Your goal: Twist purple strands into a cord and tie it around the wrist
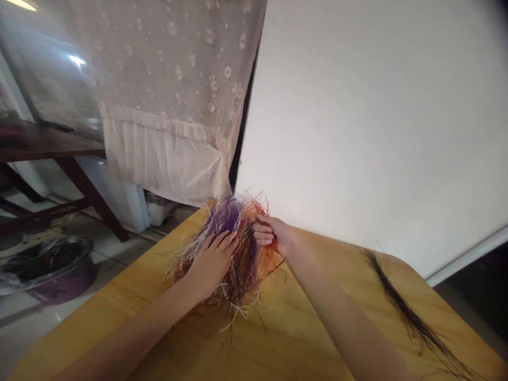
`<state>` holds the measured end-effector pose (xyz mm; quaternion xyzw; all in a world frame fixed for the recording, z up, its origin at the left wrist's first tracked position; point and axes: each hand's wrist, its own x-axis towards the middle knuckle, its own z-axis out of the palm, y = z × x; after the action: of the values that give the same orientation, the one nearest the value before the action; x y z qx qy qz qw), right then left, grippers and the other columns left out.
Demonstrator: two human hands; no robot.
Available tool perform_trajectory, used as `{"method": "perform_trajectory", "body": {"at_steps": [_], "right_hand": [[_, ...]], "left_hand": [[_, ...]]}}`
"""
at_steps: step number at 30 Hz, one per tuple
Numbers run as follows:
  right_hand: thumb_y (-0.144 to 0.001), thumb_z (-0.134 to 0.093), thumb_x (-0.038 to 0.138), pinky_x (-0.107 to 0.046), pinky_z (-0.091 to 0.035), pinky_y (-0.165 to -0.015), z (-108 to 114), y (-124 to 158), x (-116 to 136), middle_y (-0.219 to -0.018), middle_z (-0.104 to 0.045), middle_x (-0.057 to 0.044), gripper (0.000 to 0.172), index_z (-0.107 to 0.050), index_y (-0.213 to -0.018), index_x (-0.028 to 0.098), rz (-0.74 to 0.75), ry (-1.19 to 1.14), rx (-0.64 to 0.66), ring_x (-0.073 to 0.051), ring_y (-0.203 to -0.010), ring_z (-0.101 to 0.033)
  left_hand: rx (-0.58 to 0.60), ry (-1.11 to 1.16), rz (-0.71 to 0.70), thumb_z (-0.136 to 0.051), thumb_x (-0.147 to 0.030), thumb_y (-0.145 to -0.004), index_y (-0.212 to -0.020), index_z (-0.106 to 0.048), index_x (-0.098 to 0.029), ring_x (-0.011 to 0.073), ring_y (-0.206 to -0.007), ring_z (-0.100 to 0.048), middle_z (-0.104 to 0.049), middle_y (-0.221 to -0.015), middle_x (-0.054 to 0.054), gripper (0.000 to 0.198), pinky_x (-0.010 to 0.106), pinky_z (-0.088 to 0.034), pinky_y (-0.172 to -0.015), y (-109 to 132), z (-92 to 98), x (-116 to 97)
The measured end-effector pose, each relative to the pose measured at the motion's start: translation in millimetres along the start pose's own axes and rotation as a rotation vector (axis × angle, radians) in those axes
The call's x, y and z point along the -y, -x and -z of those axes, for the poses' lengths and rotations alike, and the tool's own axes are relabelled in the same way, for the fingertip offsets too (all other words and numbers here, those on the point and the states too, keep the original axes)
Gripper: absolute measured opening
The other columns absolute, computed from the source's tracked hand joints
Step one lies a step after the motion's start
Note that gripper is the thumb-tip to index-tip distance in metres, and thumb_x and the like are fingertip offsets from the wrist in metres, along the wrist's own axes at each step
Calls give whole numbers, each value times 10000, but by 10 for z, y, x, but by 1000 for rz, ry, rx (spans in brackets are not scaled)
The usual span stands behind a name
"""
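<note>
Raffia pile (pixel 244 254) underside hidden; dark strands (pixel 413 317) cut off btm edge.

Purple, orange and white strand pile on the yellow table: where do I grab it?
Grab the thick middle of the tangled pile of purple, orange and white strands, coming down from above on both sides, where the left hand and right hand sit. The middle looks densest; the thin loose ends around the rim would probably just pull out.

Slightly glossy fibre strands (pixel 242 259), smooth varnished wood tabletop (pixel 278 333), sheer embroidered cloth curtain (pixel 166 69)
</note>
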<state>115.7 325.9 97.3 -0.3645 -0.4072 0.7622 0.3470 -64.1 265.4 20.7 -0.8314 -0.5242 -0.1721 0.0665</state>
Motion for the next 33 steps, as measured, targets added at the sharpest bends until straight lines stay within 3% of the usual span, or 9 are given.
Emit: {"method": "perform_trajectory", "body": {"at_steps": [5, 11, 21, 26, 30, 33], "right_hand": [[-952, -561, 290, -199, -494, -493, -108, 154, 416, -826, -623, 0, 177, -605, -995, 124, 21, 47, 66, -78, -581, -575], [-967, -540, 281, -127, -307, -328, -326, 311, 691, -603, -500, 79, 205, -586, -851, 119, 60, 97, 111, -13, -375, -369], [-981, -499, 241, -128, -156, -282, -690, 614, 988, -451, -268, 140, 248, -579, -778, 123, 210, 172, 86, -8, -306, -167], [-961, -431, 144, -118, -134, -295, -823, 853, 1212, -437, -181, 132, 287, -599, -731, 115, 318, 186, 37, -26, -346, -82], [-918, -495, 134, -118, -188, -306, -743, 1090, 1158, -462, -191, 119, 230, -586, -707, 144, 429, 159, -21, -42, -383, -88], [-894, -544, 162, -125, -204, -316, -554, 1317, 930, -478, -210, 111, 187, -579, -711, 164, 506, 133, -74, -51, -403, -103]], "left_hand": [[3, -15, 14, -387, -122, -930, -1367, -500, -165, 299, -1350, -404, -444, -1469, 114, 453, 505, -299, -1104, 3, -6, -14], [-10, 8, 17, -458, -141, -943, -1351, -495, -138, 288, -1346, -397, -447, -1461, 126, 410, 522, -304, -1096, 0, -17, 12], [-59, 78, 22, -567, -170, -920, -1334, -504, -152, 294, -1356, -379, -442, -1450, 129, 419, 552, -276, -1116, 2, -174, 100], [-88, 224, 35, -586, -209, -915, -1310, -527, -155, 302, -1362, -371, -440, -1454, 126, 404, 572, -254, -1119, 15, -153, 107], [-113, 460, 56, -538, -283, -943, -1282, -557, -160, 283, -1334, -426, -530, -1385, 117, 362, 568, -262, -1121, 12, -8, 140], [-154, 699, 103, -412, -373, -983, -1260, -571, -196, 233, -1237, -546, -644, -1254, 87, 365, 465, -384, -1082, 10, 172, 213]]}}
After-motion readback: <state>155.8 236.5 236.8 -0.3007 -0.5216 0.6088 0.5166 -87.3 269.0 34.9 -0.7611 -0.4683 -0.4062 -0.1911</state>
